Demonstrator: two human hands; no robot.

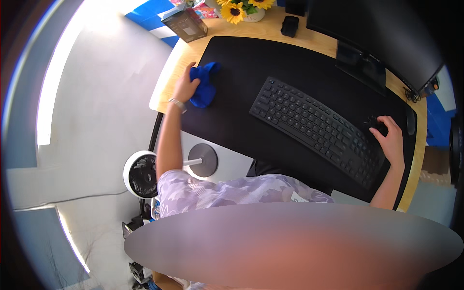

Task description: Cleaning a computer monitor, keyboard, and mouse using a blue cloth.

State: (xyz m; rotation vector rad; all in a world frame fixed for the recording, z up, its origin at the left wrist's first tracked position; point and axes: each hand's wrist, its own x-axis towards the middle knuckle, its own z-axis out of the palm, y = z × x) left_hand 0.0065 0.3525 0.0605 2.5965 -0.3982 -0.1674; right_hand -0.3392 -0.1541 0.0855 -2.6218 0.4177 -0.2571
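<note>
A blue cloth [204, 87] is bunched under my left hand [185, 86], which grips it at the left edge of a black desk mat [232, 127]. Over the right end of a black keyboard [308, 119], my right hand [390, 139] has its thumb and fingers around a small dark bundle [377, 125], seemingly a coiled cable. The palm hides part of that bundle. Just right of this hand lies a black computer mouse [410, 121].
A monitor [380, 32] stands at the back right on its stand [360, 69]. Along the back edge are a box [186, 27], a pot of artificial sunflowers [253, 16] and a small black object [290, 26]. A white fan [142, 174] stands left of my body.
</note>
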